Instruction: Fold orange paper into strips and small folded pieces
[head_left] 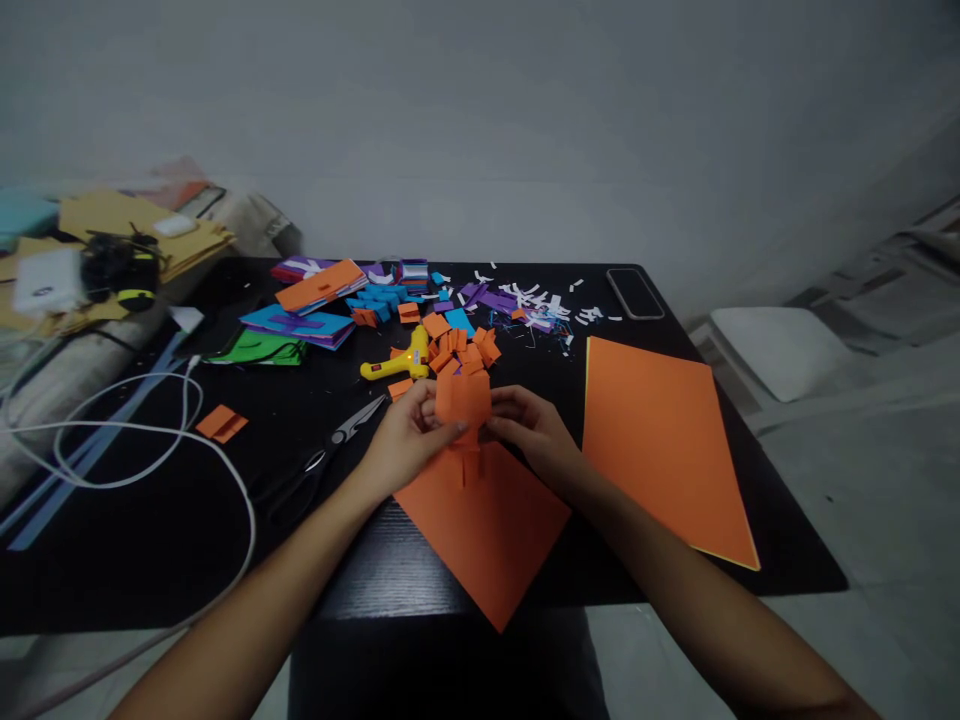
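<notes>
A small folded orange paper piece [463, 398] stands upright between my two hands at the middle of the table. My left hand [409, 438] grips its left side, thumb in front. The fingers of my right hand [534, 432] close on its right side. Beneath both hands lies an orange sheet [487, 540], one corner toward me. Just beyond the hands are a yellow glue gun [401, 364] and a heap of small folded orange pieces [459, 345]. Scissors [330, 452] with dark handles lie left of my left hand.
An orange stack of sheets [660, 440] lies at the right, with a phone [635, 294] behind it. Paper scraps [532, 305] and coloured paper bundles [300, 322] cover the back. A white cable [244, 500] loops across the left side of the black table [135, 560].
</notes>
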